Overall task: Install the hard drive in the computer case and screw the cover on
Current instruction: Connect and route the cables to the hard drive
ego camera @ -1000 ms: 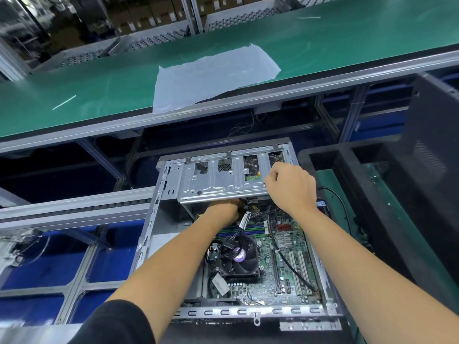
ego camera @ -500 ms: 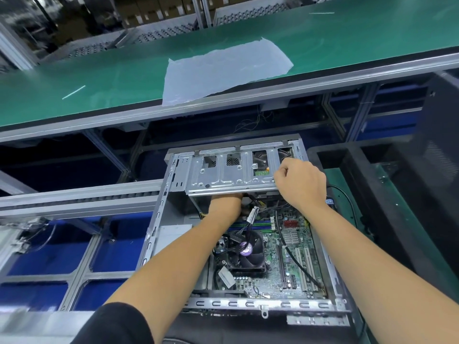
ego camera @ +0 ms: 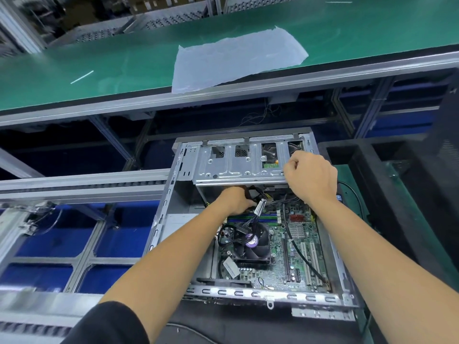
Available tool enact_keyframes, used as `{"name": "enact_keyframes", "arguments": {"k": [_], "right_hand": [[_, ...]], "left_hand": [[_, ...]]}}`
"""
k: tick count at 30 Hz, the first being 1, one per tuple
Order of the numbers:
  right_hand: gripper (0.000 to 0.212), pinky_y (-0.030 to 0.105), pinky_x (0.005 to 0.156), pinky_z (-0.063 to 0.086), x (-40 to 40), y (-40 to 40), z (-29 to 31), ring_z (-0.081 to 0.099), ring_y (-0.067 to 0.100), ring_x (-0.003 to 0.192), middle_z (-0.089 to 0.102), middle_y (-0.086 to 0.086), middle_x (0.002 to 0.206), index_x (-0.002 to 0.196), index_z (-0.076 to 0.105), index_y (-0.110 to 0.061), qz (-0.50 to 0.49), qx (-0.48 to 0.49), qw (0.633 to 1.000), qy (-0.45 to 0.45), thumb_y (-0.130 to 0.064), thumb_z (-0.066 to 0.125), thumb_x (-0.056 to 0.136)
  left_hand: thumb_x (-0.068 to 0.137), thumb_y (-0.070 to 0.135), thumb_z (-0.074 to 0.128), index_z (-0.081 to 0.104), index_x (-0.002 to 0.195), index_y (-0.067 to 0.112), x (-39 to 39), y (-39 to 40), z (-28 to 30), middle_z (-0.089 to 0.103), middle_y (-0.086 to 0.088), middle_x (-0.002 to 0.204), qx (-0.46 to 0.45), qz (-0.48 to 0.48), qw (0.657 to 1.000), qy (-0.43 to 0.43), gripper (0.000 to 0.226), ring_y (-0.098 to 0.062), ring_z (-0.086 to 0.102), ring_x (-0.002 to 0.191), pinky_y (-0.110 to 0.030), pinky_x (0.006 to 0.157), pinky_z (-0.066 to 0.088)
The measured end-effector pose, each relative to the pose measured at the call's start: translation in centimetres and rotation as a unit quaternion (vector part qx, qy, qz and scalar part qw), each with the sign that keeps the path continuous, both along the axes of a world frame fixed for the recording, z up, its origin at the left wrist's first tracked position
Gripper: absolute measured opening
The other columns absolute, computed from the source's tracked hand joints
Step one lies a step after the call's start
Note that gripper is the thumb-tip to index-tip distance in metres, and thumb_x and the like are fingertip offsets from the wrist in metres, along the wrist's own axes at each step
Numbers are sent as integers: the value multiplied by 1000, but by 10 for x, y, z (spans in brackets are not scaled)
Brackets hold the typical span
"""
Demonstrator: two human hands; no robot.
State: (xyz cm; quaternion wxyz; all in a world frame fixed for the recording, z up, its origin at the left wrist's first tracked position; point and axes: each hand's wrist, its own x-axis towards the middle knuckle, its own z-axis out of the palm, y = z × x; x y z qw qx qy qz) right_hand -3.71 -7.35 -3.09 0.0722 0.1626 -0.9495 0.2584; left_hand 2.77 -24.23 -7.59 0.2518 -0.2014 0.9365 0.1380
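Fingers of the right hand are curling round the near right edge of the drive cage, gripping the metal; the fingers of the left hand are reaching under that cage among the cables, and whether they are closed on anything cannot be told, since the cage is covering them. The computer case is lying open on its side in front of the person, the motherboard and CPU fan facing up. The hard drive is judged to be the dark body showing through the cage cut-outs, at the far right of the case. The step in hand appears to be connecting or seating the drive: the right hand should be steadying the cage while the left is guiding the connector in straight, keeping the loose cables away from the fan. The connector itself is hidden. No cover and no screws can be identified with certainty; a dark panel at the right edge is cut off. A white sheet is lying on the green conveyor beyond.
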Motion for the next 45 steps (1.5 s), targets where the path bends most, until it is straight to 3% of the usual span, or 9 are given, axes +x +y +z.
{"name": "enact_keyframes", "arguments": {"k": [6, 10, 15, 18, 21, 29, 34, 40, 45], "right_hand": [[20, 28, 53, 27, 1, 0, -1, 46, 20, 57, 62, 0, 67, 76, 62, -16, 2, -8, 1000, -9, -20, 49, 91], [21, 29, 55, 30, 0, 0, 0, 48, 22, 59, 62, 0, 68, 76, 62, -16, 5, -7, 1000, -8, -21, 49, 91], [21, 29, 55, 30, 0, 0, -1, 49, 23, 61, 63, 0, 70, 77, 62, -17, 3, -4, 1000, -4, -21, 49, 91], [21, 30, 58, 32, 0, 0, 0, 50, 24, 64, 63, 1, 70, 77, 62, -17, 5, -5, 1000, -7, -21, 48, 92], [21, 30, 57, 32, 0, 0, 0, 51, 23, 64, 63, 0, 70, 78, 63, -17, 6, -5, 1000, -7, -21, 48, 92], [21, 29, 54, 29, 1, 0, 0, 49, 23, 61, 63, 1, 70, 78, 63, -17, 6, -6, 1000, -5, -21, 48, 92], [19, 29, 53, 27, 1, 1, 0, 48, 23, 62, 62, 0, 70, 79, 63, -17, 6, -5, 1000, -2, -20, 48, 91], [20, 24, 48, 22, 0, 1, -1, 41, 12, 53, 58, -2, 64, 75, 61, -17, 7, -13, 1000, -4, -20, 48, 90], [20, 23, 48, 21, 0, 1, -2, 40, 11, 52, 61, -2, 66, 76, 62, -18, 4, -11, 1000, -3, -20, 49, 91]], "left_hand": [[97, 33, 49, 62, 113, 7, 2, 2, 2, 63, -9, 101, -48, -31, 998, 6, 34, -30, 59, 100, -35, 81, 45], [96, 18, 47, 58, 118, 6, 5, 9, -4, 64, -15, 110, -104, -51, 992, 51, 27, -33, 60, 99, -37, 78, 47], [97, 15, 40, 62, 103, 1, -1, 4, -4, 65, -17, 102, -73, -19, 997, 24, 27, -33, 60, 96, -33, 73, 43], [95, 18, 39, 63, 93, 0, -2, 3, -7, 61, -14, 86, -40, 2, 999, 29, 30, -30, 55, 81, -30, 69, 40], [97, 16, 36, 63, 98, -4, -4, 4, -5, 50, -9, 72, -28, 22, 999, 11, 34, -27, 48, 75, -31, 70, 39], [96, 22, 44, 62, 116, 5, -8, 0, -7, 61, -14, 100, -19, -30, 999, -25, 32, -31, 58, 97, -35, 82, 47], [92, 6, 42, 57, 108, 3, -2, -1, -6, 44, -4, 66, -81, -91, 992, 8, 22, -25, 45, 63, -34, 63, 39], [83, -7, 47, 53, 99, 8, 2, 4, -5, 46, -5, 70, -134, -174, 973, 77, 22, -26, 47, 67, -34, 59, 38], [87, 10, 51, 54, 113, 6, 1, 2, -3, 60, -11, 86, -88, -162, 980, 73, 26, -26, 48, 69, -31, 62, 39]]}}
